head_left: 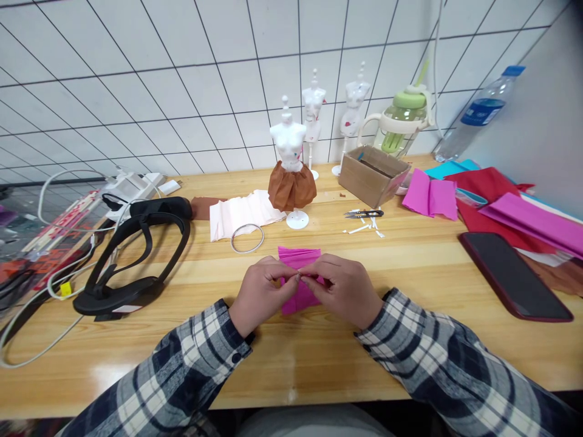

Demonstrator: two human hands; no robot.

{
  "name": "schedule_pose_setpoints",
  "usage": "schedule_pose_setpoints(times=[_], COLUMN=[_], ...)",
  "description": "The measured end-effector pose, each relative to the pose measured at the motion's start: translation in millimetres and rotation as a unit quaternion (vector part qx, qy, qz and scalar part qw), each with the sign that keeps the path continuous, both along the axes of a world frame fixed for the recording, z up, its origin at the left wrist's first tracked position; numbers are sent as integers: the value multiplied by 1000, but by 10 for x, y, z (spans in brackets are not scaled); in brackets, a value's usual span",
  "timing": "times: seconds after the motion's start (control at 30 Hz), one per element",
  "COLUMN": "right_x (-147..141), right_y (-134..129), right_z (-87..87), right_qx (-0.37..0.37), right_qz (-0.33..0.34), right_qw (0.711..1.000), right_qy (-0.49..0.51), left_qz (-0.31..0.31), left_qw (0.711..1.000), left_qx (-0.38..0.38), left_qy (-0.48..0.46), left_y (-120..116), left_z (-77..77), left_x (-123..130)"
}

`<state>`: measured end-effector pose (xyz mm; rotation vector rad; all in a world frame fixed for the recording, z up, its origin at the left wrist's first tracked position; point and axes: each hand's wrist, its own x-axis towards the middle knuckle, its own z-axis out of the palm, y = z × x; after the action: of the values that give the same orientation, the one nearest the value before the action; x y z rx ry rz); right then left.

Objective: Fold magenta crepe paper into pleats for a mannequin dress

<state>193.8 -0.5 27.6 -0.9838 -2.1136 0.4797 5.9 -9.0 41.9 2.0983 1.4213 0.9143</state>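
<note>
Pink sheet (296,258) is looking only partly pleated, near end flatter; left hand (263,292) and right hand (345,290) are pinching it.

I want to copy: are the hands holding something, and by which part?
Left hand and right hand meet over the middle of the pleated pink sheet; whether they pinch it or something tiny can't be told.

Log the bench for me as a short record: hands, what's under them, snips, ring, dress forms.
Hands: left hand and right hand, fingertips meeting; exact grip unclear
Under them: pink sheet, partly covered
Snips: black snips among white scraps, in front of cardboard box
Ring: silver ring, partly over pale sheet
Dress forms: nearest form in brown skirt; two others behind
</note>
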Motion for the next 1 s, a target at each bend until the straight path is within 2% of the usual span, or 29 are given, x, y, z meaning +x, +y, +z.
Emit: schedule_pose_setpoints(times=[0.2,0.43,0.73,1.0], right_x=[-22,-41,-9,-44], right_y=[-7,25,7,7], right_z=[28,50,23,55], right_qx=[-36,-105,-60,-104], right_qz=[-2,-17,11,-10], right_qw=[999,993,998,993], right_qy=[13,59,35,52], left_qz=[6,-1,7,-6], left_qw=[999,1000,1000,1000], left_qx=[6,-3,-14,-19], left_qy=[34,3,22,22], left_y=[-25,-14,-19,-35], left_z=[19,31,35,35], left_x=[10,15,-1,15])
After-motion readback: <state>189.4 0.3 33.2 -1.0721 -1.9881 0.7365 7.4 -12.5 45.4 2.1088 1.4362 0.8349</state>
